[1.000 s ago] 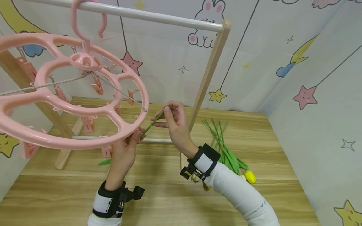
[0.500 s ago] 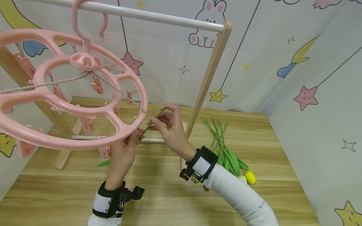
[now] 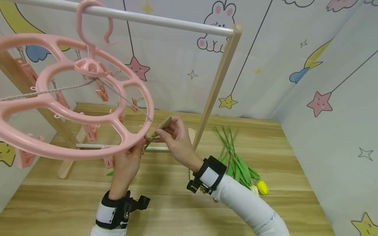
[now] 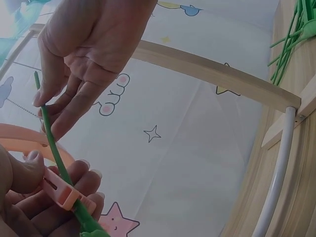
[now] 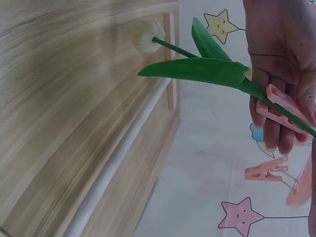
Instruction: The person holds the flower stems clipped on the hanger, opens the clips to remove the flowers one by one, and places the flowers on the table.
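Observation:
My left hand [image 3: 126, 167] is under the near right rim of a pink round clip hanger [image 3: 85, 154]. It grips a pink clothespin [image 4: 59, 190], thumb on one side and fingers on the other. Through the clothespin runs the green stem [image 4: 53, 140] of a tulip, and whether the jaws clamp it I cannot tell. Higher up the stem, my right hand [image 3: 180, 142] pinches it between thumb and fingers. The tulip hangs head down, its white bloom [image 5: 146, 35] and green leaves [image 5: 195, 70] seen in the right wrist view.
Several tulips with green stems [image 3: 230, 147] and a yellow bloom [image 3: 262, 187] lie on the wooden table [image 3: 283, 157] at right. The hanger hooks over a white rod [image 3: 165, 23] on a wooden post [image 3: 220, 78]. Other pink clothespins [image 3: 90, 131] dangle from it.
My right hand has come down and left along the stem, closer to the left hand. The left hand stays nearly in place at the clothespin, while the hanger sways slightly.

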`<state>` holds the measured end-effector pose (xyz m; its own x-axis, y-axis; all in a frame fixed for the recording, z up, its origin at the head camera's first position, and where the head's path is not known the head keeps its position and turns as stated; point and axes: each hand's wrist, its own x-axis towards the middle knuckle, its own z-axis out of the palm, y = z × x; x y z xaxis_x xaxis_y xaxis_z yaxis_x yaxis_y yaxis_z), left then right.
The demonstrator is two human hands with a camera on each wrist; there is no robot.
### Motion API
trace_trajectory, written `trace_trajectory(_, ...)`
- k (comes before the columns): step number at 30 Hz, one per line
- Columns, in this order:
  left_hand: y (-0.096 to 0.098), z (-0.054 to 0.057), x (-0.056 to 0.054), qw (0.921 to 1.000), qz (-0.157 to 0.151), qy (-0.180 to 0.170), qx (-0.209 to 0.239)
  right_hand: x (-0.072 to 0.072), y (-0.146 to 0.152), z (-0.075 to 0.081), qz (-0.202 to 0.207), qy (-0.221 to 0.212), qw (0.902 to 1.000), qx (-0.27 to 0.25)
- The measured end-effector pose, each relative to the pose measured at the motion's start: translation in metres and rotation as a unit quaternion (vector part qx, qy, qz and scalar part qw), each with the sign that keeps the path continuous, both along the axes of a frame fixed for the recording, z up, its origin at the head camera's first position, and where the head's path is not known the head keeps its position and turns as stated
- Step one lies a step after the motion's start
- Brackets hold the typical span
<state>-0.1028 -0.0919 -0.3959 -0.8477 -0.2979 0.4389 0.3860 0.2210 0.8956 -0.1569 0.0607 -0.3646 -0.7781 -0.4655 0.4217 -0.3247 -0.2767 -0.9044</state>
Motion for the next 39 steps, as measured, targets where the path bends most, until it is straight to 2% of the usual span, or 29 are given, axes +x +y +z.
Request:
trace_trajectory(3,0.0,-0.001,0.001,0.9999,0.007,0.01,0.006,0.001,0.0,-0.001,0.001,-0.006,1.0,0.003)
trace_trajectory(9,0.0,0.0,-0.002,0.9988,0.014,0.046,0.01,-0.002,0.001,0.001,-0.008,0.01,0.9999,0.006)
trace_trajectory(15,-0.001,0.0,-0.002,0.9985,0.018,0.051,0.013,-0.003,0.003,0.004,-0.022,0.025,0.9994,0.006)
trace_trajectory(25,0.003,0.001,0.002,0.9979,0.015,-0.001,0.062,-0.003,0.012,0.003,-0.042,0.044,0.9979,0.023)
trace_trajectory(29,0.002,0.003,0.003,0.9981,0.005,-0.021,0.058,-0.005,0.017,0.007,-0.048,0.054,0.997,0.026)
trace_trajectory(35,0.002,0.003,0.004,0.9957,-0.003,-0.085,0.035,-0.008,0.025,0.016,-0.064,0.082,0.9941,0.031)
trace_trajectory(39,0.001,0.003,0.003,0.9947,-0.021,-0.089,0.045,-0.009,0.031,0.023,-0.077,0.105,0.9911,0.025)
